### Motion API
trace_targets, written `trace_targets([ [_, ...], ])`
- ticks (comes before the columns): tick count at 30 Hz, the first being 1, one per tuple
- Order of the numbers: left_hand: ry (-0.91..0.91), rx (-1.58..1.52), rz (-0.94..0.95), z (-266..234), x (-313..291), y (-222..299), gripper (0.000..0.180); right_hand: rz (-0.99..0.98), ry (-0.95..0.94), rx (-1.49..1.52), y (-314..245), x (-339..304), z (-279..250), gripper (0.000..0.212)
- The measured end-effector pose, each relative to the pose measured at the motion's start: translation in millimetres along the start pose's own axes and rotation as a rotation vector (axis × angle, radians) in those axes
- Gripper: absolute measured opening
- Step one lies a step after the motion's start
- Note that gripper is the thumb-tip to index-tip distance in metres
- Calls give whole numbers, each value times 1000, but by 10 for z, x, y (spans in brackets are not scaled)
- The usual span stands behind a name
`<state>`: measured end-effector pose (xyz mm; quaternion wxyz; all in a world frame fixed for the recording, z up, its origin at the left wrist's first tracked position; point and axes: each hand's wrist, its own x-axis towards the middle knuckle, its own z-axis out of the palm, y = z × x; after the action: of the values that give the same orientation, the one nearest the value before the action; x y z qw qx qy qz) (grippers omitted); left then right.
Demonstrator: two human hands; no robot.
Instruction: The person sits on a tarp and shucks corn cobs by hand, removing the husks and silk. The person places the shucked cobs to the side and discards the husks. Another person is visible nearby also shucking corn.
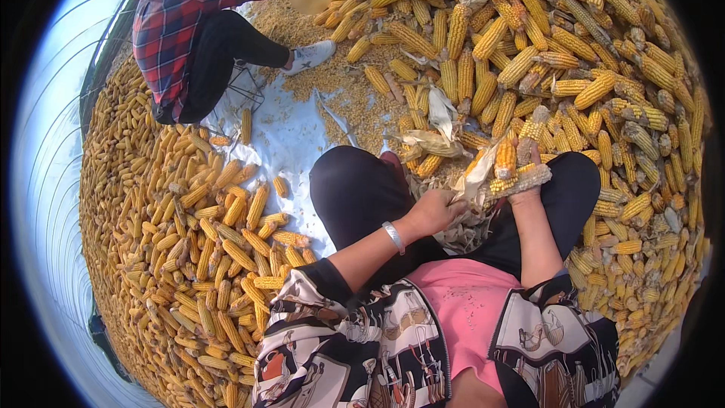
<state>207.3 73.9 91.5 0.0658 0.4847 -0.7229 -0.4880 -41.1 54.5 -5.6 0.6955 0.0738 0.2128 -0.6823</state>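
My left hand (pixel 439 211), with a silver bracelet on its wrist, pinches a pale dry corn husk (pixel 477 175) just in front of my lap. Beside it my right hand (pixel 524 196) is closed around ears of corn. One of these, a partly bare ear (pixel 532 179), lies across the palm. A yellow ear (pixel 504 160) points up from the same bunch, next to the husk. The fingers of my right hand are partly hidden by the ears. Loose husks (pixel 462 237) lie between my legs, under my hands.
A large heap of corn ears (pixel 521 53) rises ahead and to the right. Another pile (pixel 219 257) spreads on the left. Between them lie a white sheet (pixel 291 159) and loose kernels (pixel 362 117). At the far left a person in a checked shirt (pixel 181 30) sits, reaching toward the heap.
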Motion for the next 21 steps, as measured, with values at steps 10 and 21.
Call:
trace_targets([
  [10, 314, 61, 492, -297, 394, 475, 109, -151, 254, -331, -133, -92, 890, 40],
  [21, 503, -308, 168, -1078, -40, 469, 65, 382, 112, -524, 1127, 106, 1837, 50],
])
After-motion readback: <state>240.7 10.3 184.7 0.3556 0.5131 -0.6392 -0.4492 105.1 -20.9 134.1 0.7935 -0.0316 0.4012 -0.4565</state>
